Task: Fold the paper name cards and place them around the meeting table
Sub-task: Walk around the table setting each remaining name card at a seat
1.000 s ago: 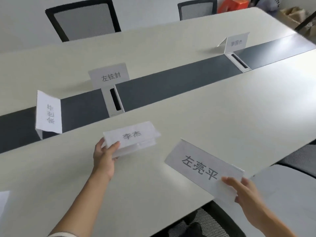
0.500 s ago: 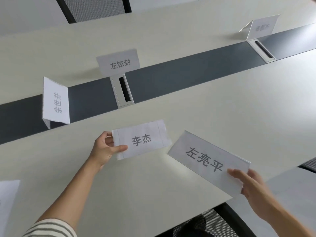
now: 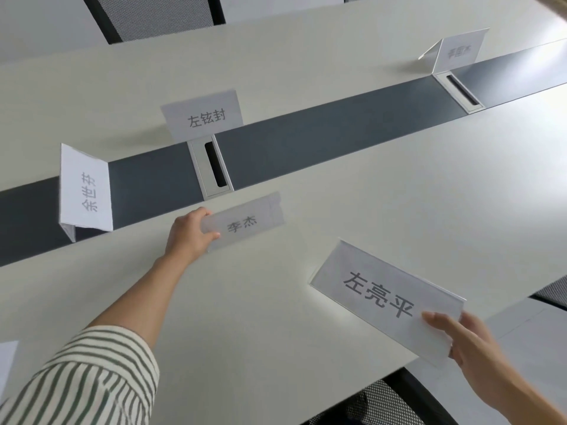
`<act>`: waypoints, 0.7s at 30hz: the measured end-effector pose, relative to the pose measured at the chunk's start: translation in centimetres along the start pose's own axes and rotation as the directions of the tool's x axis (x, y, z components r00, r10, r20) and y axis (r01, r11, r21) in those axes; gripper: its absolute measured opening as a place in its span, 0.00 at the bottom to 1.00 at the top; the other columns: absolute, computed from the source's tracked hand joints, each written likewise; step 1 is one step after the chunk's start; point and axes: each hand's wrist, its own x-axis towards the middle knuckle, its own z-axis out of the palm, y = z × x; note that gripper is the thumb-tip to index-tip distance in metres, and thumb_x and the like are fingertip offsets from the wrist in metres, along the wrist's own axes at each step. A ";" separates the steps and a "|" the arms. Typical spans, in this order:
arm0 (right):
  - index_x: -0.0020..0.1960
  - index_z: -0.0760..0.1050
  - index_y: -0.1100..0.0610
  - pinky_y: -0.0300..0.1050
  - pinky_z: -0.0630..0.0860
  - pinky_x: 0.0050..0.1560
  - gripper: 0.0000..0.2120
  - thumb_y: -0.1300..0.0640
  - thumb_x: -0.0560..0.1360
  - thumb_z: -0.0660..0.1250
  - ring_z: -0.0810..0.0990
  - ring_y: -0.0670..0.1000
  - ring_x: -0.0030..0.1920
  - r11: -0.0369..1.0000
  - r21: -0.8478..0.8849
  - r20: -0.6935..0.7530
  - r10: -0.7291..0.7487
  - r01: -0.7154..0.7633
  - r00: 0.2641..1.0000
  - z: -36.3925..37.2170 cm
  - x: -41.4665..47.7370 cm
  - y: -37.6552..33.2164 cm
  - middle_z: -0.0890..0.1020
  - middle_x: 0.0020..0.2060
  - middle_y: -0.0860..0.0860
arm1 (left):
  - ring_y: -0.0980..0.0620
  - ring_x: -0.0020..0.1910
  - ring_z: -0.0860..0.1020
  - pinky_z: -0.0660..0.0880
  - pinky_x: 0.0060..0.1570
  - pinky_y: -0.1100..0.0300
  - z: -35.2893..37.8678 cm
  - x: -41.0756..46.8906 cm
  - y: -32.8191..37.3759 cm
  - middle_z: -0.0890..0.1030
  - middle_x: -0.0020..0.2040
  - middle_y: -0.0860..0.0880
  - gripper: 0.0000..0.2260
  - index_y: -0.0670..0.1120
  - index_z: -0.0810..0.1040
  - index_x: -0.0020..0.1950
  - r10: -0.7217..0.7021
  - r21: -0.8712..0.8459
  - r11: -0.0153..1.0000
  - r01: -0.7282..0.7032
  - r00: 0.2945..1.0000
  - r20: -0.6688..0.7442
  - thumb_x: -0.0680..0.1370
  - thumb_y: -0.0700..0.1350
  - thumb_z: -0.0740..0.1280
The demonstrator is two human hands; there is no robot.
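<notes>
Folded white paper name cards printed with dark characters are spread over the long pale counter [image 3: 352,210], and two of them are in the person's hands. The left hand [image 3: 190,234], reaching out from a green-and-white striped sleeve [image 3: 92,378], has its fingers [image 3: 211,236] clamped on the left end of a small folded card [image 3: 245,222], which sits low just beside the near edge of the dark grey strip [image 3: 306,142] running down the counter's middle; whether the card touches the surface I cannot tell. The right hand [image 3: 469,342] grips the right end of a larger tent-folded card [image 3: 386,299] near the counter's front edge, thumb on its printed face, the card tilted. Three more folded cards stand upright: one [image 3: 86,188] at the left on the dark strip, turned sideways; one [image 3: 202,116] just behind a silver cable slot [image 3: 211,167]; and one [image 3: 457,52] far right, beside a second slot [image 3: 460,92]. A black mesh chair [image 3: 153,16] stands at the far side, and a flat white sheet [image 3: 6,360] shows at the lower left edge.
</notes>
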 end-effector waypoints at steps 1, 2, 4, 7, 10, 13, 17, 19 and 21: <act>0.50 0.83 0.55 0.59 0.76 0.55 0.29 0.41 0.54 0.77 0.86 0.54 0.47 1.000 -0.002 0.000 0.002 -0.002 1.000 0.0 0.0 0.0 0.87 0.50 0.55 | 0.40 0.53 0.79 0.73 0.53 0.54 0.1 0.9 0.0 0.83 0.55 0.42 0.20 0.43 0.79 0.59 0.004 0.007 1.000 -0.004 1.000 -0.001 0.67 0.42 0.76; 0.51 0.83 0.56 0.60 0.76 0.55 0.32 0.40 0.53 0.78 0.86 0.54 0.48 1.000 -0.001 -0.002 0.002 -0.002 1.000 -0.1 0.0 0.0 0.86 0.50 0.56 | 0.40 0.56 0.78 0.73 0.56 0.53 0.1 1.7 0.1 0.82 0.57 0.42 0.22 0.43 0.78 0.61 0.006 0.011 1.000 -0.006 1.000 0.001 0.68 0.42 0.76; 0.53 0.82 0.58 0.60 0.76 0.55 0.39 0.36 0.49 0.79 0.85 0.56 0.48 1.000 -0.017 -0.012 -0.013 0.013 1.000 -0.1 0.1 0.1 0.87 0.50 0.55 | 0.39 0.56 0.78 0.74 0.57 0.50 0.1 3.3 0.2 0.81 0.58 0.41 0.23 0.44 0.77 0.62 0.008 0.030 1.000 -0.008 1.000 0.007 0.68 0.42 0.76; 0.54 0.81 0.58 0.61 0.76 0.55 0.26 0.46 0.60 0.74 0.85 0.55 0.48 1.000 -0.020 -0.015 -0.007 0.007 1.000 -0.1 0.1 -0.1 0.86 0.50 0.56 | 0.39 0.56 0.78 0.75 0.57 0.50 -0.2 4.9 0.5 0.81 0.57 0.40 0.22 0.44 0.78 0.62 0.008 0.063 0.998 -0.010 1.000 0.029 0.68 0.43 0.76; 0.54 0.81 0.57 0.62 0.75 0.57 0.18 0.54 0.66 0.68 0.85 0.56 0.50 1.000 -0.021 -0.025 -0.003 0.003 1.000 -0.4 0.0 0.0 0.87 0.50 0.55 | 0.40 0.56 0.79 0.76 0.57 0.49 -0.8 5.6 0.3 0.82 0.57 0.42 0.24 0.46 0.78 0.62 -0.001 0.096 0.995 -0.004 0.998 0.055 0.67 0.45 0.77; 0.54 0.82 0.57 0.63 0.75 0.58 0.20 0.49 0.65 0.71 0.85 0.57 0.51 1.000 -0.019 -0.033 0.009 -0.010 0.999 -0.8 -0.2 0.6 0.87 0.50 0.54 | 0.41 0.55 0.79 0.77 0.54 0.49 -1.0 5.6 0.3 0.83 0.56 0.43 0.23 0.48 0.78 0.61 0.006 0.155 0.988 -0.018 0.997 0.075 0.67 0.48 0.77; 0.54 0.80 0.59 0.66 0.74 0.60 0.18 0.56 0.65 0.68 0.85 0.56 0.49 0.999 0.003 -0.072 0.034 -0.034 0.997 -1.3 -0.5 1.1 0.87 0.49 0.54 | 0.38 0.58 0.76 0.73 0.56 0.47 -0.9 5.1 0.8 0.77 0.58 0.39 0.24 0.44 0.75 0.64 -0.010 0.247 0.969 -0.008 0.997 0.071 0.70 0.49 0.74; 0.54 0.81 0.58 0.66 0.74 0.60 0.18 0.55 0.65 0.69 0.86 0.54 0.47 0.999 0.016 -0.077 0.036 -0.035 0.996 -1.8 -1.0 1.2 0.87 0.49 0.54 | 0.37 0.59 0.74 0.72 0.57 0.46 -0.9 4.3 1.4 0.75 0.60 0.39 0.23 0.43 0.75 0.64 0.019 0.251 0.968 -0.019 1.000 0.005 0.71 0.48 0.72; 0.51 0.82 0.57 0.65 0.75 0.59 0.19 0.50 0.62 0.73 0.86 0.53 0.47 0.999 0.035 -0.073 0.028 -0.026 0.997 -2.3 -1.8 1.4 0.87 0.50 0.54 | 0.37 0.59 0.74 0.72 0.57 0.46 -1.0 3.0 2.3 0.75 0.60 0.40 0.21 0.42 0.75 0.63 0.067 0.238 0.970 -0.050 0.996 -0.066 0.72 0.46 0.71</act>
